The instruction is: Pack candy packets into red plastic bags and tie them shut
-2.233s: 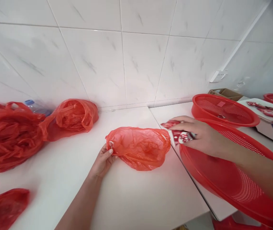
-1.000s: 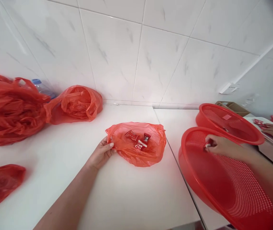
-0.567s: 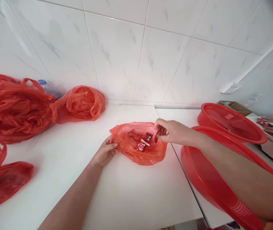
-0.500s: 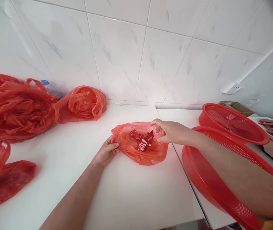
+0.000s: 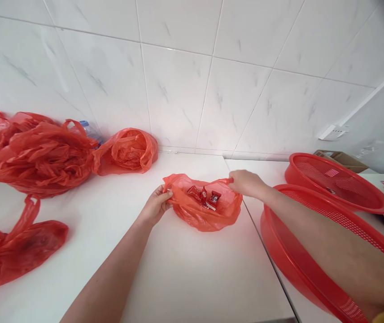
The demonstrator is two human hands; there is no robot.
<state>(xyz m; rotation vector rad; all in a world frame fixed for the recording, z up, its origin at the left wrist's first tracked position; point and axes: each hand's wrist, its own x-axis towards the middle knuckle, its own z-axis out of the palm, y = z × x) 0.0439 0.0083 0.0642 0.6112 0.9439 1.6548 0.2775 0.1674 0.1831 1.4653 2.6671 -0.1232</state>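
Observation:
A thin red plastic bag (image 5: 205, 220) rests on the white table with its mouth spread open. Inside it lie several small red wrapped packets (image 5: 214, 200) with white print. My left hand (image 5: 156, 204) pinches the bag's left rim between thumb and fingers. At the right rim, my right hand (image 5: 246, 183) is closed on the bag's edge, its fingertips partly hidden by the hand itself.
To the right stand two red plastic sieve baskets, a near one (image 5: 279, 233) and a far one (image 5: 340, 179). Red bags (image 5: 44, 157), a rolled bag bundle (image 5: 129, 150) and a filled bag (image 5: 33, 246) lie left. A bottle (image 5: 89, 130) touches the tiled wall. Another person's hand shows far right.
My right hand has gone from open fingers above the packets to gripping the bag's right rim. The packets have shifted inside the bag. The camera view has tilted slightly up and left.

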